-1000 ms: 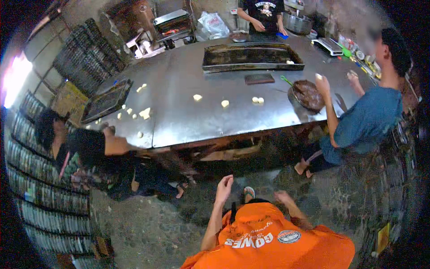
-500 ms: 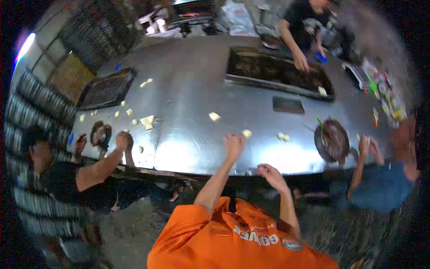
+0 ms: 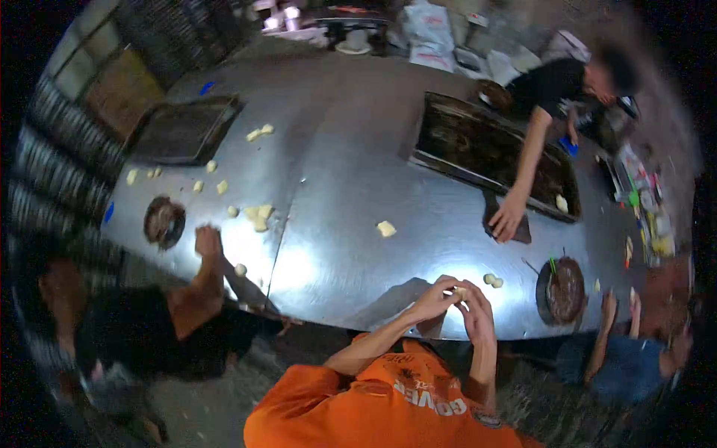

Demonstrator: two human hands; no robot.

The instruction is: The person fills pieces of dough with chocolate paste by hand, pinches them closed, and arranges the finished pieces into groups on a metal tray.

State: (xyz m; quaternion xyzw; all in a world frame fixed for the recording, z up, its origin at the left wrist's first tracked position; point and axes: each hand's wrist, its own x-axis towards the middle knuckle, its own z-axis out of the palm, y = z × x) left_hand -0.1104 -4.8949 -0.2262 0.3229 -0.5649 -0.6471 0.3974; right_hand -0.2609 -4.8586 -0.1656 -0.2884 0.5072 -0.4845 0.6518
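Shirt lettering: white "GO", rest unclear; left hand, right hand both grasping pale dough piece.

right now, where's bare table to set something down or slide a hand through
Widest: far middle of the table, between the scattered dough and the long tray. Smaller: between the lone dough piece and near edge, left of your left hand. Crowded: the left end, with dough, tray and bowl, and beside the long tray, where a co-worker's hand reaches.
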